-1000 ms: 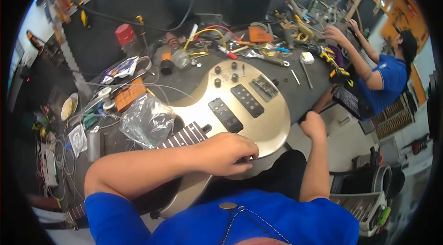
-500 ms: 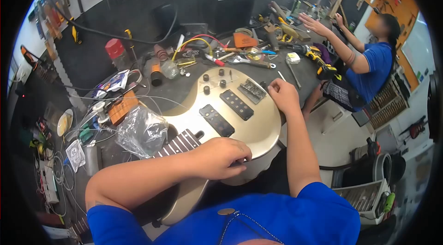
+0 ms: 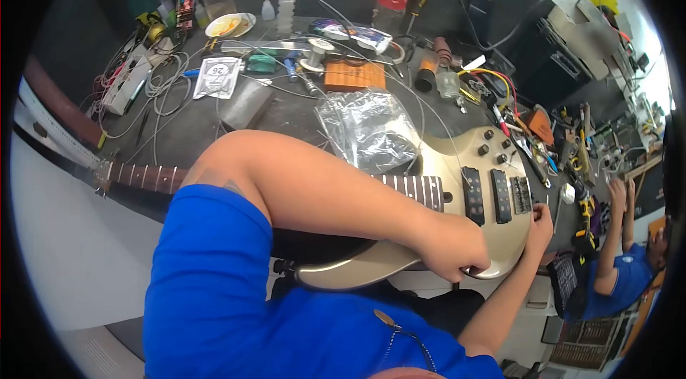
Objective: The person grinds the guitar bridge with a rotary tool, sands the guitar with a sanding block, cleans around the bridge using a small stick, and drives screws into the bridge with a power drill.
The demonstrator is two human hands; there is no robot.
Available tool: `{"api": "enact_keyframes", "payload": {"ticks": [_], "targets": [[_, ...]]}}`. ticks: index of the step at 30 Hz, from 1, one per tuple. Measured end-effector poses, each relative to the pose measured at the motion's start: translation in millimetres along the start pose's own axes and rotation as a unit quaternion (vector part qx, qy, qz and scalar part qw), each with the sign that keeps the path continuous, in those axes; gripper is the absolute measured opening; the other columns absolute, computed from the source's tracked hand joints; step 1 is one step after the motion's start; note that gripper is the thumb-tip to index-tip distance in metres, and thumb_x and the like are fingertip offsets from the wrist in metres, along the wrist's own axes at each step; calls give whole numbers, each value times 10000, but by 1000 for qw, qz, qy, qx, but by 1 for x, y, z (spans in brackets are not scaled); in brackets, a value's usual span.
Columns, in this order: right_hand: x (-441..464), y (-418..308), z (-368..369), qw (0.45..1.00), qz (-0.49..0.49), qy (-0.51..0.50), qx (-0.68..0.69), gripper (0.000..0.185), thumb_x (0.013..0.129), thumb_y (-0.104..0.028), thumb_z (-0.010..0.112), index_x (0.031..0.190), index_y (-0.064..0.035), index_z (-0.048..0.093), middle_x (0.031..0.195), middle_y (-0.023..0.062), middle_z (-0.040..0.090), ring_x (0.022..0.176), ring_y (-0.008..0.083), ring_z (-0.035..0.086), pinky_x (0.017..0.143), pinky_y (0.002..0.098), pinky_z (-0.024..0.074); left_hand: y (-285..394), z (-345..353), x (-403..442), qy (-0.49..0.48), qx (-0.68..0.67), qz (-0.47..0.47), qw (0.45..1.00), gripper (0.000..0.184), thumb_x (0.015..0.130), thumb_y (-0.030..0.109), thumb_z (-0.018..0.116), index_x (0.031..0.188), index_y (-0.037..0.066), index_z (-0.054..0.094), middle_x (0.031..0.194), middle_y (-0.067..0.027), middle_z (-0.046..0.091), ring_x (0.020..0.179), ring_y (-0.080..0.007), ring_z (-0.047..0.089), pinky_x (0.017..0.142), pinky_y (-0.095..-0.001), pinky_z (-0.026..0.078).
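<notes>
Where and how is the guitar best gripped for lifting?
Probably by the guitar's exposed neck at the picture's left, beyond the left arm, wrapped from the wearer's side: this stretch is slim and straight, while the face-up body is broad and flat.

Head-worn view faces forward and down; guitar (image 3: 488, 197) near.

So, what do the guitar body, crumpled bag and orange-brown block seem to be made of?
Guitar body: probably wood under glossy gold-toned paint, going by the smooth, even sheen; the core itself is hidden.
Crumpled bag: most likely thin, shiny plastic film, given its sharp creases and bright glints.
Orange-brown block: perhaps wood, from its warm colour and squared edges; its finish is too small to tell.
</notes>
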State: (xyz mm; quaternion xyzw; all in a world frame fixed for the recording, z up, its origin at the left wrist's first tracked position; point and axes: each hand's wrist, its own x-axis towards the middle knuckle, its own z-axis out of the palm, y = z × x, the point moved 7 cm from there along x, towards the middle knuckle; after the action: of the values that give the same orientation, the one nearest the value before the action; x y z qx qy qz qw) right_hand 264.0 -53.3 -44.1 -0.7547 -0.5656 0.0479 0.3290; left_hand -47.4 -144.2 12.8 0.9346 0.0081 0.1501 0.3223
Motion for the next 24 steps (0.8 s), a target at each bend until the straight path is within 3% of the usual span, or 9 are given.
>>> {"api": "enact_keyframes", "payload": {"ticks": [6,10,11,13,14,16,17,20,24], "targets": [[7,12,4,1000,-11,9,-14,184,966,-194,765,1011,-35,685,730,8,551,692,119,519,651,309,447,19,-18,-3,-18,47,-24,998,190,846,122,714,978,-14,719,929,-215,742,900,-437,743,808,-552,589],[11,21,6,1000,-19,2,-19,183,975,-210,755,1018,-43,695,726,23,562,685,144,534,655,328,457,68,-103,-46,-55,128,-196,971,269,885,121,685,1088,-51,717,1006,-244,752,989,-454,752,818,-549,607],[12,25,6,999,-27,3,-17,181,977,-216,754,1031,-50,708,724,40,586,677,169,557,659,350,474,76,-139,-68,-80,112,-306,942,329,910,156,695,1180,-30,720,1058,-239,753,1051,-434,745,820,-518,613],[8,16,5,1000,-23,-4,-13,182,981,-226,754,1044,-58,722,746,55,618,693,198,582,682,368,492,56,-191,-150,62,250,-384,886,388,946,227,698,1251,-12,715,1016,-244,750,988,-415,749,840,-516,595],[3,10,4,1000,-20,-3,-11,186,981,-229,756,1046,-58,721,759,55,623,709,199,591,697,369,497,58,-218,-177,35,166,-576,799,390,965,265,678,1209,-38,711,1008,-258,757,952,-389,765,846,-512,592],[1,6,0,1000,-13,7,-10,195,981,-236,761,1050,-58,720,786,56,634,742,201,610,725,370,506,12,-247,-300,113,286,-667,679,392,993,334,678,1145,-24,723,977,-225,775,834,-348,768,749,-472,598],[6,17,5,999,-28,7,-25,199,977,-241,770,1066,-69,727,836,67,660,786,210,629,772,373,522,11,-238,-330,50,194,-788,582,460,1003,413,696,1195,-4,719,979,-209,787,860,-349,778,767,-468,606],[-6,-6,-4,998,-39,1,-42,262,977,-302,740,1131,-90,732,1043,173,770,993,388,738,842,458,556,-34,-200,-409,60,283,-743,604,821,825,533,871,1347,-58,643,1300,-307,740,1229,-427,725,1039,-495,571],[-9,-17,-9,1000,-9,0,-23,230,937,-274,770,1044,-73,737,938,141,748,935,358,730,821,475,560,3,-199,-359,150,327,-736,573,661,768,231,837,1341,-16,618,1190,-299,744,1176,-451,724,1013,-481,566]]}}
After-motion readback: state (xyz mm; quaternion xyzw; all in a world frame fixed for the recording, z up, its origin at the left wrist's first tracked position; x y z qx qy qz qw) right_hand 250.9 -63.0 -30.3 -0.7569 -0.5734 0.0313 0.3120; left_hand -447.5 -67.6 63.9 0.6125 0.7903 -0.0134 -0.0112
